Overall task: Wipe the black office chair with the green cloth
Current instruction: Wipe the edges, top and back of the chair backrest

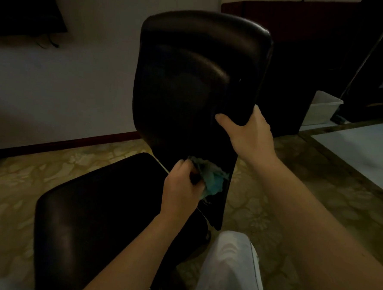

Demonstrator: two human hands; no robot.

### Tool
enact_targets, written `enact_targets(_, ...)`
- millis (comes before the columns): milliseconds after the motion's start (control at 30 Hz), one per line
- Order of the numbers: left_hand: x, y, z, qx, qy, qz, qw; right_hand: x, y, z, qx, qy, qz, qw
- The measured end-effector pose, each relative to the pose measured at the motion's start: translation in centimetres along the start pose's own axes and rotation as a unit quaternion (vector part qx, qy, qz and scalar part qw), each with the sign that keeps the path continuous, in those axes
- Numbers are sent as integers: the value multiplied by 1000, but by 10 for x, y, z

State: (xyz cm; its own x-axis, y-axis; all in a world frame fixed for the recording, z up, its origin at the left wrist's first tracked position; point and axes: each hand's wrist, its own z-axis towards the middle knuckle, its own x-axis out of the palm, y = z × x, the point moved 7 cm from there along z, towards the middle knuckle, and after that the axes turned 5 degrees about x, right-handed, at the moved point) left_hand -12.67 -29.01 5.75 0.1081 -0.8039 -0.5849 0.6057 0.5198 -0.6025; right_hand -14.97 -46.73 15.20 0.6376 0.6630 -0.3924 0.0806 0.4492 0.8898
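A patterned yellowish floor [15,190] fills the lower view, and a pale wall [66,81] with a dark red skirting [63,142] closes it off from 9 to 12 o'clock. The black office chair [190,77] stands in the middle. Its tall backrest [177,103] rises toward 12 o'clock, and its seat [92,206] spreads toward 7 o'clock. A dark cabinet [304,39] stands behind the chair at 1 to 2 o'clock. A white trouser leg [223,270] shows at 6 o'clock, close under the backrest's lower end. A white plastic tub [323,108] sits on the floor at 3 o'clock, beside the cabinet.

The right hand [249,135] clamps the backrest's edge at about its 4 o'clock side. Its grip is closed round the rim, with the thumb on the near face and the fingers wrapped behind. The left hand [181,189] is at the backrest's lower part, near 6 o'clock, just above the rear of the seat. Its grip is curled round the green cloth [213,179]. The cloth is bunched and pressed against the backrest's near face, close to the lower right edge, and a frayed corner hangs below the fingers.
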Motion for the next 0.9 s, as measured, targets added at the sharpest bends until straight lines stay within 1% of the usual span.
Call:
enact_targets(67, 7, 13, -13, -31, 17, 15, 999, 0, 1, 0, -3, 0, 0, 1000)
enact_targets(133, 7, 13, -14, -26, 15, 16, 999, 0, 2, 0, -5, 1, -2, 1000)
enact_targets(200, 0, 4, -7, -6, 2, 1, 1000, -1, 3, 0, -4, -3, -1, 1000)
enact_targets(367, -34, -39, 32, 65, -88, -75, 991, 0, 3, -3, -8, -19, -3, 1000)
enact_targets(467, -33, -45, 39, 82, -82, -70, 991, -1, 2, -4, -7, -29, 1, 1000)
enact_targets(567, -11, -22, 16, 60, -51, -23, 997, -2, 1, -4, -7, -24, 1, 1000)
enact_targets(667, 15, 17, -18, -7, 5, 27, 1000, -1, 1, -5, -9, -15, 10, 1000)
enact_targets(733, 23, 30, -33, -13, 28, 32, 999, -1, 2, -6, -9, -16, 17, 1000)
enact_targets(800, 22, 29, -33, -15, 27, 31, 999, -1, 1, -5, -6, -15, 24, 1000)
enact_targets(900, 6, 10, -17, -18, -17, -1, 1000, -1, 2, -5, -11, -17, 17, 1000)
